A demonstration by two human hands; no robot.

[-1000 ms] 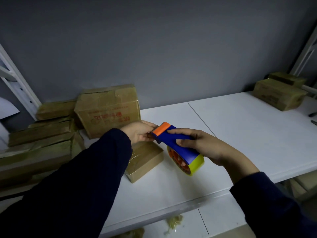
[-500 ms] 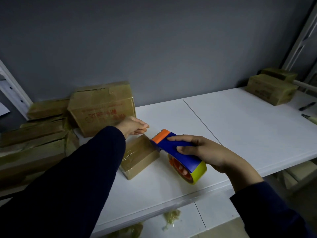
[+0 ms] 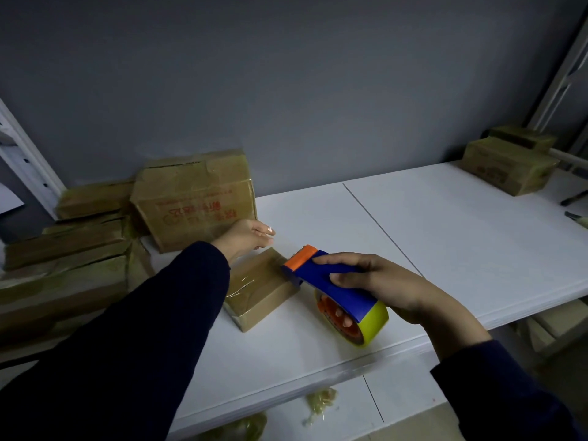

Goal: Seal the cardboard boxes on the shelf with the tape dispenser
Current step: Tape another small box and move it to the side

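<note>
A small flat cardboard box (image 3: 258,292) lies on the white shelf (image 3: 445,237), wrapped in shiny clear tape. My right hand (image 3: 378,281) grips the blue handle of the tape dispenser (image 3: 331,280). Its orange cutter end sits at the box's right top edge, and its yellow tape roll (image 3: 374,326) rests on the shelf. My left hand (image 3: 249,237) hovers over the box's far corner with fingertips pinched together. A faint strip of clear tape seems to run from them to the cutter.
A larger printed cardboard box (image 3: 194,198) stands behind my left hand. Several flat boxes (image 3: 63,253) are stacked at the left, and two more boxes (image 3: 506,163) sit at the far right. Pens (image 3: 574,198) lie by the right edge. Tape scraps (image 3: 321,404) lie on the lower shelf.
My left hand drew away from the dispenser's orange tip, back and to the left over the small box. The dispenser in my right hand dropped to the box's right edge.
</note>
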